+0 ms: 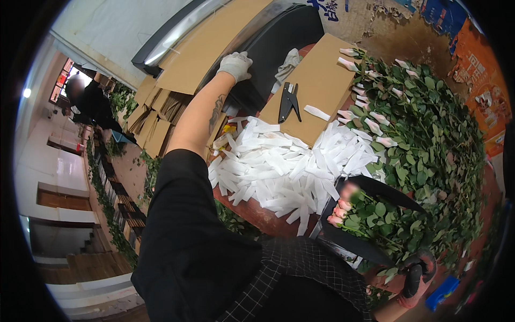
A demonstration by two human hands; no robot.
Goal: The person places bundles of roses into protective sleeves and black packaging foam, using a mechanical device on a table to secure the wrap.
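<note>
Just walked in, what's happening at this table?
A person working with pink roses has the gloved left hand at the black sheets. The gloved right hand is by the stem end of a rose bunch lying in a black wrap; whether it holds the stems isn't clear. A black stapler rests on cardboard, near heaped white strips. More roses lie to the right.

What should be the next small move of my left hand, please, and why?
Perhaps draw the black sheet toward the roses: your left hand is at its edge, and the roses lie in a dark wrap that stands open at the flower end.
</note>
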